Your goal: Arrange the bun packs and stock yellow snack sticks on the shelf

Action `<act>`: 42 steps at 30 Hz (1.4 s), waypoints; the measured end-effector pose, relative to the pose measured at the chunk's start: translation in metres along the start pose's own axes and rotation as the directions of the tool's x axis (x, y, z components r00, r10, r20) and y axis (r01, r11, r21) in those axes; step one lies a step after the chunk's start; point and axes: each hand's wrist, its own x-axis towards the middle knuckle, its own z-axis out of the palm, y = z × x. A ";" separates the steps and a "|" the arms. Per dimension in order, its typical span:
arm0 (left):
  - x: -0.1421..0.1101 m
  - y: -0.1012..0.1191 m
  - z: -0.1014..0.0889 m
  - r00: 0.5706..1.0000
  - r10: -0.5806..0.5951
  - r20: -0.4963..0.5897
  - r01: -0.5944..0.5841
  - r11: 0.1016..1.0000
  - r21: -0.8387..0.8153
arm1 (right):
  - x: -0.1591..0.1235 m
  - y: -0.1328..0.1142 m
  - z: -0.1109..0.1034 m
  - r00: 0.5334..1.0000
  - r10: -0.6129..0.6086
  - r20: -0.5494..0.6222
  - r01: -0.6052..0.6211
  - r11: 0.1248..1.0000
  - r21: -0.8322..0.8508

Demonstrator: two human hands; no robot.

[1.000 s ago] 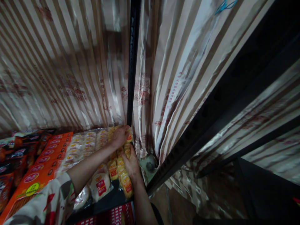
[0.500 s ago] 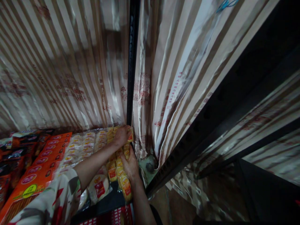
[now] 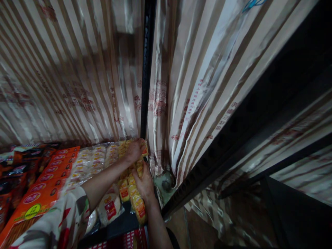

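My left hand (image 3: pixel 134 150) reaches to the back right corner of a shelf, its fingers curled over a small yellow snack packet (image 3: pixel 144 151) beside the black upright post (image 3: pixel 146 69). My right hand (image 3: pixel 144 183) lies just in front of it, fingers pressed onto a row of yellow packets (image 3: pixel 137 204) that runs along the shelf's right edge. Both hands touch the packets; whether either lifts one is hidden by the fingers.
Rows of clear-wrapped round cakes (image 3: pixel 90 160) and orange boxes (image 3: pixel 41 193) fill the shelf to the left. A striped shiny curtain (image 3: pixel 77 76) hangs behind. A black slanted shelf frame (image 3: pixel 233 138) rises at right. A red crate (image 3: pixel 129 240) sits below.
The view and my left sleeve have shifted slightly. Both hands have stayed on the yellow packets in the corner, with my left hand drawn a touch further back.
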 end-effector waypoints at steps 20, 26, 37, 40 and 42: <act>0.007 -0.010 0.024 0.989 -0.041 0.140 0.031 0.997 0.075 | -0.001 -0.001 -0.001 0.999 -0.035 0.021 0.034 0.999 0.032; 0.007 -0.002 0.024 0.981 -0.080 0.178 0.062 0.992 0.106 | 0.000 -0.002 -0.001 0.999 -0.025 0.036 0.025 0.999 0.024; 0.013 -0.013 0.028 0.971 -0.043 0.236 0.031 0.998 0.056 | -0.001 -0.007 -0.003 0.999 -0.014 0.049 0.012 0.999 0.042; 0.014 -0.012 0.026 0.964 -0.056 0.260 0.040 0.997 0.068 | -0.001 -0.005 -0.002 0.999 -0.020 0.044 0.018 0.999 0.043; 0.015 -0.008 0.025 0.957 -0.081 0.278 0.060 0.995 0.084 | -0.001 -0.003 -0.001 0.999 -0.019 0.042 0.016 0.999 0.052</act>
